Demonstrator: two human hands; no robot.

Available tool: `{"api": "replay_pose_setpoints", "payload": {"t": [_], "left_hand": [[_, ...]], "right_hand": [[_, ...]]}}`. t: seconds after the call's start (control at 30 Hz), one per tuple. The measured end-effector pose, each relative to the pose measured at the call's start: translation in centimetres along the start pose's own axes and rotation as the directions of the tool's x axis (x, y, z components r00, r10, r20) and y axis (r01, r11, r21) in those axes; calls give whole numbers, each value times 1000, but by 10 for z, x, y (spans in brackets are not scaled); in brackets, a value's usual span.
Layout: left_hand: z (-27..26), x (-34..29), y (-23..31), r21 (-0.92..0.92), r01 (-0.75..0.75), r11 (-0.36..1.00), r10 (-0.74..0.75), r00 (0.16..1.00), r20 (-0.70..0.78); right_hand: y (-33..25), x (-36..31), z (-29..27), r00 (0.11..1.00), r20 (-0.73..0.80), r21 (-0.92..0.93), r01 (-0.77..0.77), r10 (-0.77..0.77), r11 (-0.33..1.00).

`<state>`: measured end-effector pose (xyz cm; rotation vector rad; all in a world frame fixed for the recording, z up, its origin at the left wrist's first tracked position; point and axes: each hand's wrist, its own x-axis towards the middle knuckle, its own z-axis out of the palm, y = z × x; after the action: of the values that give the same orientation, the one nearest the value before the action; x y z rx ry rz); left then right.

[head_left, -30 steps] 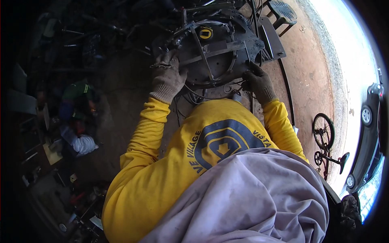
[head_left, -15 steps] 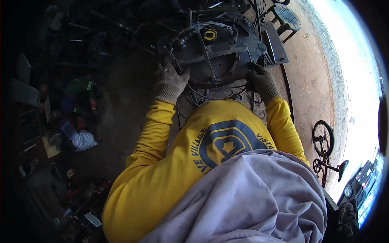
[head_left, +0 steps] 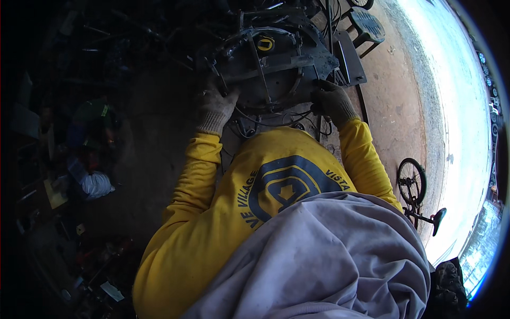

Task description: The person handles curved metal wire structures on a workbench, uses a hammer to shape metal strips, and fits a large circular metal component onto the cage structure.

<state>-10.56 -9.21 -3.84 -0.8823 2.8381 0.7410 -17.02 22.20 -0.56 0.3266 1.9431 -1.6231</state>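
A welded metal frame [head_left: 260,61] of curved and straight bars lies on a dark steel plate [head_left: 247,95] ahead of me. My left hand [head_left: 217,109], in a dirty knitted glove, closes on the frame's near left side, thumb toward the middle. On the near right side my right hand [head_left: 333,103], gloved too, has its fingers curled round the frame's edge beside a thin bar. Shadow hides the fingertips of both. A round yellow-and-black tape measure [head_left: 265,44] rests within the bars. Dark cables [head_left: 276,121] loop below the near edge.
Right of the plate stand a dark flat panel [head_left: 350,58] and a plastic stool [head_left: 366,25]. A bicycle [head_left: 414,186] is farther right, near bright daylight. To the left, in shadow, a person [head_left: 90,119] is low down by a pale bundle [head_left: 97,184] and scattered clutter.
The view has turned slightly, so the frame, stool and bicycle sit farther left in it. Both hands stay at the frame's near side.
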Motion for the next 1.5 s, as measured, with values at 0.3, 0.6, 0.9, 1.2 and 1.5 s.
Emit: {"api": "replay_pose_setpoints", "payload": {"t": [0.3,0.6,0.9,1.2,1.5], "left_hand": [[-33,11,45,610,-372,700,340,924,174],[-27,65,38,448,-410,794,359,912,198],[-50,71,37,305,-639,706,507,757,413],[-4,93,-5,198,-558,806,465,804,372],[-16,78,35,82,-724,685,603,626,494]], "right_hand": [[11,5,-2,999,28,29,21,-22,999],[12,-3,-4,1000,-8,23,29,-28,999],[20,-10,-5,1000,8,125,29,-30,992],[17,-12,2,999,32,213,-28,22,977],[13,-13,0,999,28,249,-33,27,968]]}}
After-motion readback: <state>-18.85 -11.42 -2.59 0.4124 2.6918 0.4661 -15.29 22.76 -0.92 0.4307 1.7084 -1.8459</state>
